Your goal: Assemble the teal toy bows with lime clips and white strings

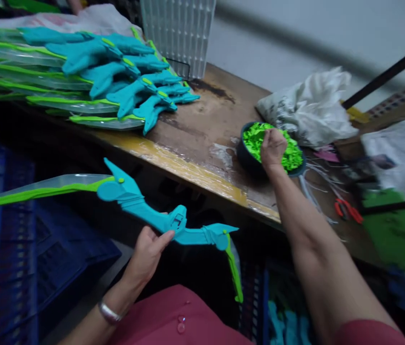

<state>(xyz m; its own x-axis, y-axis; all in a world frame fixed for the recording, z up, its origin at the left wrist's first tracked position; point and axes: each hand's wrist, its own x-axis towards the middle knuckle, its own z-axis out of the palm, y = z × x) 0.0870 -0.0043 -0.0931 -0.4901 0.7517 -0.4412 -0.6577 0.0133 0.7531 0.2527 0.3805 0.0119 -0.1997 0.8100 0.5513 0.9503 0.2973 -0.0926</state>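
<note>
A stack of teal toy bows point(116, 76) lies on the worn table point(202, 129) near a crumpled white bag point(310, 108) and red scissors point(348, 210).

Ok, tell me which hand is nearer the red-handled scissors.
Right. The right hand rests in the bowl of green pieces, just left of the scissors; the left hand holds the teal toy far off.

toy bow point(141, 206) – teal, lime edging | bowl point(247, 160) – dark, lime bits | crate point(15, 258) – blue

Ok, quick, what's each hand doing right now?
Left hand: closed on the teal toy bow, holding it by the grip.
Right hand: fingers curled into the bowl of green pieces; what it grips cannot be told.
</note>
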